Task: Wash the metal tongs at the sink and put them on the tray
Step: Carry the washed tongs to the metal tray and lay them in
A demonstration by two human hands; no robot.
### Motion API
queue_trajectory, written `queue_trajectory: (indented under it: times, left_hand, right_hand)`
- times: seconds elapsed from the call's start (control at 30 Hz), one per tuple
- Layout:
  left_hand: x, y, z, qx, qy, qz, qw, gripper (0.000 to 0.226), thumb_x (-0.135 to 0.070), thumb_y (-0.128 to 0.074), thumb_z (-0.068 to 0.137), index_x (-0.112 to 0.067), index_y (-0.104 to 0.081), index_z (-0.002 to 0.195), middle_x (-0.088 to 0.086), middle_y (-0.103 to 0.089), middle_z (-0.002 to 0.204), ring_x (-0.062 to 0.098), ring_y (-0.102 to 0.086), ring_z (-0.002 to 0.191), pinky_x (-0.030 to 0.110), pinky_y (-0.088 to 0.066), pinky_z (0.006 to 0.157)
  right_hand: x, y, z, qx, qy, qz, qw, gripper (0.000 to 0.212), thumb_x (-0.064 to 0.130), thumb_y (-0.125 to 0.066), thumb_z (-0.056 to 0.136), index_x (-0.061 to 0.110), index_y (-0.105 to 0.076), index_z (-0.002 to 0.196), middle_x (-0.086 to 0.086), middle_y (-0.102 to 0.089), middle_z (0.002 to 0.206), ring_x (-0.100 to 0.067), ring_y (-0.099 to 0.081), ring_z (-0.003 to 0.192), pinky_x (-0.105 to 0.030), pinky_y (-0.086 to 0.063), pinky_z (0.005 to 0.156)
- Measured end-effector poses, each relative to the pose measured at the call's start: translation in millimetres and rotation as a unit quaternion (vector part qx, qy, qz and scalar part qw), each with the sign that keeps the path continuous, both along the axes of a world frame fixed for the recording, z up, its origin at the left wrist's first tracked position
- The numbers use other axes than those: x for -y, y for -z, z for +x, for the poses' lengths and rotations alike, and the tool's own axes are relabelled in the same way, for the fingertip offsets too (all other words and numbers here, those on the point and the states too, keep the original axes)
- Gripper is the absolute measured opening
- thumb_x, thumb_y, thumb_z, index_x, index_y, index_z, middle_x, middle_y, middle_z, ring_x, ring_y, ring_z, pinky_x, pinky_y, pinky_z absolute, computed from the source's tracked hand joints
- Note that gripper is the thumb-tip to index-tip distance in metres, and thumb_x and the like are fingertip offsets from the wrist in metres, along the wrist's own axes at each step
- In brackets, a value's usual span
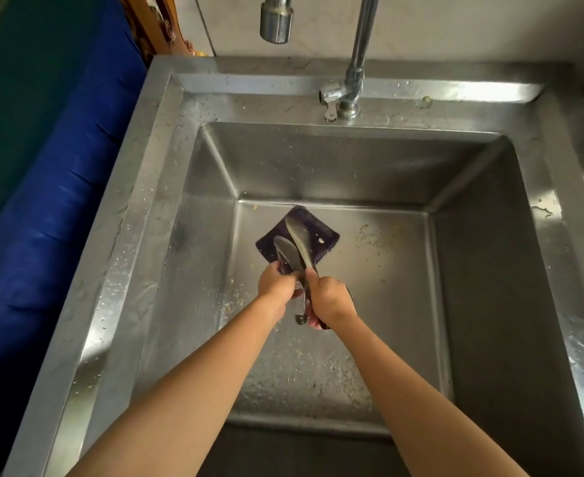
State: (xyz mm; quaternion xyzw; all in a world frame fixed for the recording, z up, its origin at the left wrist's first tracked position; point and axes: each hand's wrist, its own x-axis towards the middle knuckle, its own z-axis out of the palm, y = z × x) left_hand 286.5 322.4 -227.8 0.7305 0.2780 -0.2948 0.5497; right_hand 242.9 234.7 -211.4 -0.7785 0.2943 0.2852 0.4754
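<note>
The metal tongs [297, 246] hang low inside the steel sink [473, 270], their two spoon-shaped ends pointing away from me. My right hand [331, 301] is closed around the handle end. My left hand [278, 285] grips the left arm of the tongs just below its blade. Both hands are close together over the basin floor. No tray is in view, and no water runs from the faucet spout [276, 22].
A dark purple square mat [325, 237] lies on the sink floor under the tong ends. Food specks dot the basin floor. The faucet base and its lever [343, 98] stand at the back rim. A blue surface [49, 201] lies left of the sink.
</note>
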Motion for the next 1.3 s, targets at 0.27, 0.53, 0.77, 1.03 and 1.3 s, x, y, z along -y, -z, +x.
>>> queue_trajectory:
  times: [0.27,0.53,0.77,1.03,1.3]
  left_hand:
    - [-19.6,-28.8,1.9,-0.075,-0.077,-0.004,0.994,0.019,-0.002,-0.038,0.097,-0.005,-0.053,0.086,0.013,-0.059,0.084,0.029,-0.064,0.066,0.032,-0.056,0.046]
    - [-31.3,-92.5,-8.6,-0.086,-0.038,-0.025,0.995,0.021,-0.022,-0.031,0.101,-0.01,-0.046,0.092,0.018,-0.064,0.082,0.015,-0.052,0.034,0.021,-0.038,0.037]
    - [-58.5,-141.2,-0.1,-0.038,0.013,-0.024,0.999,0.031,-0.039,-0.062,0.087,-0.01,-0.056,0.078,0.007,-0.058,0.068,0.012,-0.042,0.041,0.022,-0.032,0.042]
    - [-102.1,-196.0,9.4,0.056,-0.045,-0.032,0.997,0.006,-0.011,-0.044,0.096,-0.008,-0.049,0.095,0.007,-0.055,0.068,0.01,-0.036,0.041,0.018,-0.026,0.03]
    - [-181.4,-250.6,-9.2,0.14,-0.085,-0.036,0.986,0.012,-0.015,-0.044,0.097,-0.007,-0.053,0.092,0.007,-0.058,0.066,0.008,-0.037,0.035,0.019,-0.027,0.031]
  right_hand:
    - [21.7,-24.5,-7.7,-0.04,0.055,0.023,0.997,0.059,0.047,-0.03,0.097,-0.002,-0.057,0.079,-0.016,-0.064,0.067,-0.024,-0.061,0.047,-0.031,-0.056,0.048]
    - [22.2,-74.6,2.8,-0.004,-0.061,-0.154,0.986,0.044,0.038,-0.046,0.093,0.001,-0.043,0.117,-0.016,-0.061,0.111,-0.036,-0.062,0.101,-0.034,-0.045,0.072]
    - [4.4,-120.3,27.9,0.062,-0.128,-0.245,0.959,0.034,0.032,-0.046,0.094,0.005,-0.05,0.113,-0.013,-0.064,0.106,-0.031,-0.062,0.091,-0.034,-0.045,0.069]
    - [-36.2,-174.9,53.3,0.175,-0.166,-0.294,0.925,0.023,0.02,-0.04,0.096,0.003,-0.049,0.108,-0.017,-0.066,0.101,-0.037,-0.062,0.093,-0.033,-0.04,0.067]
    - [-105.1,-234.2,56.5,0.254,-0.222,-0.308,0.89,0.018,0.019,-0.038,0.096,0.003,-0.045,0.1,-0.018,-0.065,0.099,-0.033,-0.052,0.074,-0.033,-0.036,0.062]
